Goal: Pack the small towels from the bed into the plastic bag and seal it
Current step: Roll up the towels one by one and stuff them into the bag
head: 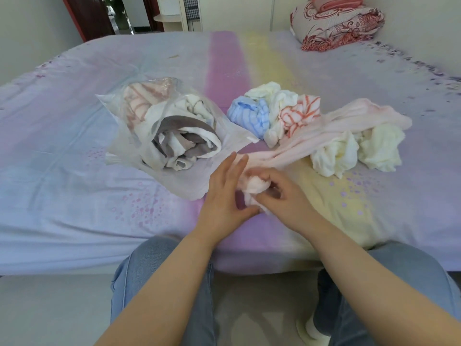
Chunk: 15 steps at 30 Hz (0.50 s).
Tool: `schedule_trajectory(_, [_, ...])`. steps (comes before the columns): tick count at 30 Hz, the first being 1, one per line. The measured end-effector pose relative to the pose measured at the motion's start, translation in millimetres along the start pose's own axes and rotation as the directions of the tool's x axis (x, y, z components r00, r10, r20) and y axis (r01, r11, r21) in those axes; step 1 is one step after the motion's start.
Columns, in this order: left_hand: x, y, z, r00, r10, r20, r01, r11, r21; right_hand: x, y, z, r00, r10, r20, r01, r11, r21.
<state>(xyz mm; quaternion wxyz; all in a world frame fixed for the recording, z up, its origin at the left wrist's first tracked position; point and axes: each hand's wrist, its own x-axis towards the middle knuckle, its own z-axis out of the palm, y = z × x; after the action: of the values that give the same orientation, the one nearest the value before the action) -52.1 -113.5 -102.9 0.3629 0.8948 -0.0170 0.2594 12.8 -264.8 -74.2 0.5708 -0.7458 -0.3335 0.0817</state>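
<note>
Long pale-pink terry towel [324, 136], centre frame: right hand [282, 201] pinches its bunched end, left hand [224, 193] spread beside; trailing length may drag neighbouring cream towels [354, 151].

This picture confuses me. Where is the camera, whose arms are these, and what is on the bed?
The camera sits on a person's head and looks down, so the arms are that person's own. There is no machine. On the bed lies a clear plastic bag, open, with several towels already inside. To its right is a loose pile of towels not yet packed. The right hand grips one end of a long pink towel. The left hand, fingers fairly straight, touches the same bunched end.
</note>
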Motion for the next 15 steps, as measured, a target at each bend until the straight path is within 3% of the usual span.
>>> schedule_trajectory(2, [-2,-1,5,0.999,-0.015,0.029,0.013,0.998,0.061,-9,-6,2,0.988,0.079,0.130,-0.082,0.996,0.022])
schedule_trajectory(4, [-3,-5,10,1.000,0.015,0.021,-0.017,0.993,0.116,-12,-6,0,0.977,0.135,0.167,-0.148,0.987,0.069])
schedule_trajectory(6, [-2,-11,12,0.999,-0.021,0.036,0.017,0.994,0.111,-11,-6,1,0.989,0.143,0.034,-0.145,0.987,0.062])
schedule_trajectory(8, [0,-14,10,0.995,-0.087,0.058,0.078,0.986,0.147,2,-2,-6,0.977,-0.001,-0.212,-0.044,0.977,-0.210])
schedule_trajectory(10, [-1,-12,5,0.993,-0.114,0.031,0.108,0.981,0.159,29,9,-26,0.927,-0.146,-0.345,-0.088,0.811,-0.578])
schedule_trajectory(11, [-2,-10,3,0.994,-0.107,0.004,0.104,0.980,0.168,47,17,-38,0.931,-0.103,-0.349,-0.180,0.703,-0.688])
schedule_trajectory(13, [-2,-5,-2,0.998,-0.024,-0.063,0.037,0.976,0.214,78,31,-67,0.934,0.140,-0.330,-0.352,0.531,-0.771])
schedule_trajectory(15, [-2,-6,-5,0.987,0.097,-0.125,-0.061,0.962,0.265,99,42,-90,0.882,0.356,-0.310,-0.442,0.396,-0.805])
